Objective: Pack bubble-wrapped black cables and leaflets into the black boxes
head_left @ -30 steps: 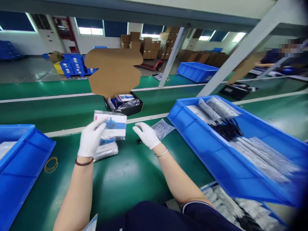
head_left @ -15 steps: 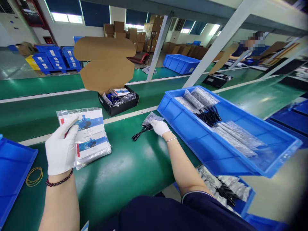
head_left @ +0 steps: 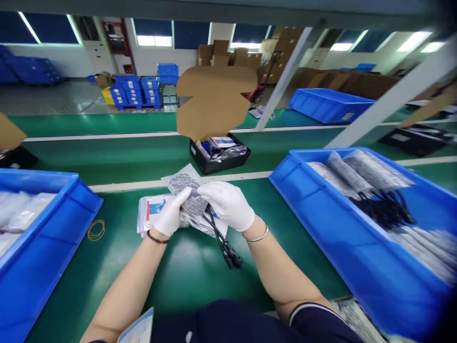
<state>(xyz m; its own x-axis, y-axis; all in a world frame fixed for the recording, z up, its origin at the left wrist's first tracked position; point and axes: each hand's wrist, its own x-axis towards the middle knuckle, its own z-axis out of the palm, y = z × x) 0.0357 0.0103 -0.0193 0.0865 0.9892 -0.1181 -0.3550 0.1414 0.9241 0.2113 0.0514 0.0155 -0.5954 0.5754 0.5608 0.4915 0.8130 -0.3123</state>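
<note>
My left hand [head_left: 172, 213], in a white glove, is closed with its thumb on a bubble-wrapped packet [head_left: 187, 190]. Black cables with plug ends [head_left: 228, 252] hang from that packet toward me. My right hand [head_left: 228, 205], also gloved, pinches the packet's right side, its fingertips partly hidden. Beneath the packet a clear plastic bag [head_left: 204, 227] sticks out; how far the left fingers grip it is hidden. Bagged booklets [head_left: 155, 207] with a blue picture lie on the green bench, partly behind my left hand.
An open black box [head_left: 221, 164] with a raised cardboard lid stands beyond the hands. On the right is a blue bin [head_left: 303, 205] of wrapped cables; on the left, another blue bin [head_left: 71, 209] holds bagged items. Yellow rubber bands [head_left: 96, 229] lie beside it.
My right hand has brought the wrapped packet with cables from near the right bin to my left hand. My left hand has moved from the booklets onto the packet. The view has turned left.
</note>
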